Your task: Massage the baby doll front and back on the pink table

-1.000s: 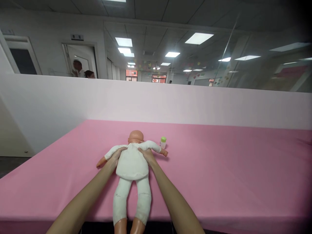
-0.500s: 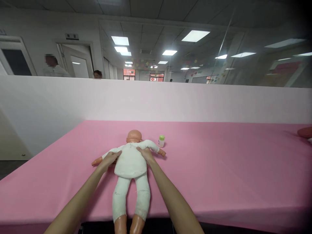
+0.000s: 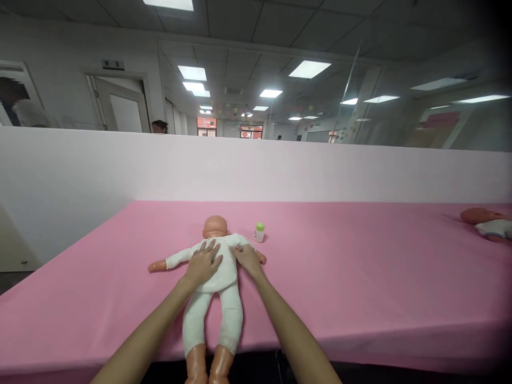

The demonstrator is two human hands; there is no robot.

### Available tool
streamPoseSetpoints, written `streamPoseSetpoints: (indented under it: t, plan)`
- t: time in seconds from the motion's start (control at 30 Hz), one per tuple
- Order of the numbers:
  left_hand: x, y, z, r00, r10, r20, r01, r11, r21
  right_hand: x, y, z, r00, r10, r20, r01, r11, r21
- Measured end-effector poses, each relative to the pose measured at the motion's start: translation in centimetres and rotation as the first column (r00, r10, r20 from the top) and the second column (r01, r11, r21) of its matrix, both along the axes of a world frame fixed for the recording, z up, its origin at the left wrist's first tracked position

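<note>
1. Pink all over, the tabletop (image 3: 352,277) carries a white-clothed doll (image 3: 229,274) that lies belly-down near its front edge, the back of its bald head showing, its legs toward the person and its feet reaching past the edge.
2. Just changed: the left hand (image 3: 203,265), at the doll's side half a second ago, now lies on its back, while the right hand (image 3: 247,259) stays by the shoulder. The hold, as I judge it, has gone from two-sided to one palm resting on top and one hand at the side.
3. The left hand's fingers are spread and flat, gripping nothing. The right hand's fingers are bent against the doll near its armpit; whether they pinch cloth or reach underneath, I cannot tell.
4. Counted: two hands; two dolls, the second doll (image 3: 494,226) well apart at the right edge and cut off by the frame; one green-capped bottle (image 3: 260,233), upright just beyond the first doll's shoulder.
5. Behind the white partition (image 3: 304,173), two people show: one person (image 3: 29,109) at far left, another person's head (image 3: 159,127) by the doorway.
</note>
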State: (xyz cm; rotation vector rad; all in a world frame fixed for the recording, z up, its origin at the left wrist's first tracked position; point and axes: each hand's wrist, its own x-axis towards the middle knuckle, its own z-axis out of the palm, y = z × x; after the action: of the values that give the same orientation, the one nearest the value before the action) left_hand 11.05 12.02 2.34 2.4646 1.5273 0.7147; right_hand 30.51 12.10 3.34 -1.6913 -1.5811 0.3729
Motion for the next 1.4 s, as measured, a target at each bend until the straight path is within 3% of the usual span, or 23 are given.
streamPoseSetpoints:
  t: [0.07, 0.13, 0.2, 0.37, 0.53, 0.6, 0.7, 0.8, 0.87, 0.93, 0.97, 1.03, 1.1, 1.13, 1.27, 1.4]
  plan:
    - [0.2, -0.2, 0.2, 0.999, 0.011, -0.053, -0.011, 1.0, -0.003, 0.2, -0.2, 0.0, 0.991, 0.002, 0.134, -0.012, 0.997, 0.074]
    - [0.5, -0.5, 0.4, 0.995, 0.019, -0.1, -0.02, 1.0, -0.005, 0.0, -0.3, -0.3, 0.958, 0.059, 0.282, -0.112, 0.978, 0.175]
    - [0.8, -0.7, 0.6, 0.99, 0.027, -0.138, -0.029, 1.0, -0.01, -0.4, -0.3, -1.1, 0.926, 0.135, 0.352, -0.204, 0.965, 0.166]
    - [1.1, -1.2, 0.5, 0.981, 0.028, -0.194, -0.036, 0.999, -0.037, -0.6, -0.6, -2.7, 0.935, 0.298, 0.194, -0.295, 0.954, -0.045]
    - [1.0, -1.3, 0.5, 0.973, 0.054, -0.222, -0.061, 0.998, -0.022, 1.1, 0.0, -2.2, 0.92, 0.382, 0.084, -0.385, 0.923, 0.018]
    - [1.1, -1.6, 1.0, 0.969, 0.077, -0.234, -0.08, 0.997, -0.003, 2.5, 1.0, -1.6, 0.947, 0.321, 0.027, -0.322, 0.942, 0.094]
    - [1.8, -2.4, 2.5, 0.977, 0.096, -0.19, -0.083, 0.994, 0.071, 5.4, 2.9, -1.1, 0.994, 0.089, -0.062, -0.074, 0.973, 0.218]
    - [3.7, -2.8, 4.2, 0.997, -0.011, 0.079, 0.007, 0.999, 0.049, 8.2, 4.4, -1.6, 0.992, -0.063, -0.109, 0.095, 0.943, 0.319]
    - [5.9, -2.2, 5.0, 0.925, -0.085, 0.371, 0.113, 0.992, -0.055, 9.5, 5.1, -2.4, 0.989, -0.109, -0.103, 0.141, 0.915, 0.379]
    - [8.6, -0.7, 5.3, 0.752, -0.06, 0.657, 0.255, 0.945, -0.206, 10.2, 5.7, -3.4, 0.987, -0.143, -0.071, 0.16, 0.892, 0.424]
    - [10.1, 0.4, 5.3, 0.636, 0.017, 0.771, 0.332, 0.896, -0.294, 10.4, 5.9, -3.9, 0.988, -0.147, -0.043, 0.151, 0.888, 0.435]
    - [12.7, 2.9, 5.0, 0.376, 0.296, 0.878, 0.462, 0.762, -0.454, 10.5, 6.3, -4.6, 0.991, -0.13, 0.033, 0.104, 0.898, 0.427]
    - [14.9, 5.5, 4.6, 0.169, 0.543, 0.822, 0.523, 0.658, -0.542, 10.5, 6.6, -5.1, 0.987, -0.1, 0.124, 0.043, 0.918, 0.394]
    - [15.7, 6.6, 4.4, 0.109, 0.608, 0.787, 0.53, 0.634, -0.563, 10.5, 6.7, -5.2, 0.982, -0.089, 0.168, 0.02, 0.927, 0.374]
    - [17.4, 9.4, 3.6, 0.061, 0.645, 0.761, 0.525, 0.628, -0.574, 10.7, 6.9, -5.5, 0.958, -0.082, 0.276, -0.01, 0.948, 0.318]
    - [18.0, 9.8, 3.2, 0.06, 0.631, 0.773, 0.566, 0.617, -0.547, 10.6, 6.7, -5.3, 0.951, -0.071, 0.302, -0.024, 0.954, 0.3]
